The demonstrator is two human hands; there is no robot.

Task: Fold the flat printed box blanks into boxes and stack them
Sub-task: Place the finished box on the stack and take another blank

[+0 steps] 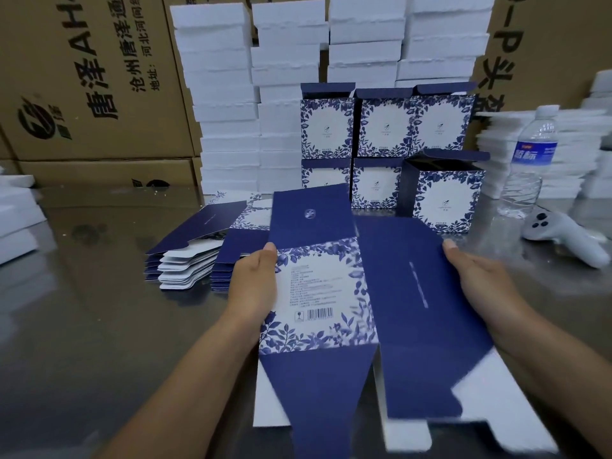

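**Near left open; far side and right crowded**

Bare bench (82,309) runs wide on the near left, back to the cartons (92,77) at the far wall. Only white slabs (13,223) at the left edge cut in. Near centre is blocked by the unfolded blank (331,293), held at both side edges by left hand (255,286) & right hand (480,279). Just beyond it to the left sits the pile of flat blanks (198,253), w/ a narrow bench strip betw. pile & white box stacks (228,111). Far centre: folded boxes (384,134) two tiers high. The front box (443,200) has its lid flap up, close to the blank's far right corner. Right side is tight: bottle (530,160), controller (563,236), white stacks (579,144) behind. A small gap lies betw. controller & front box.
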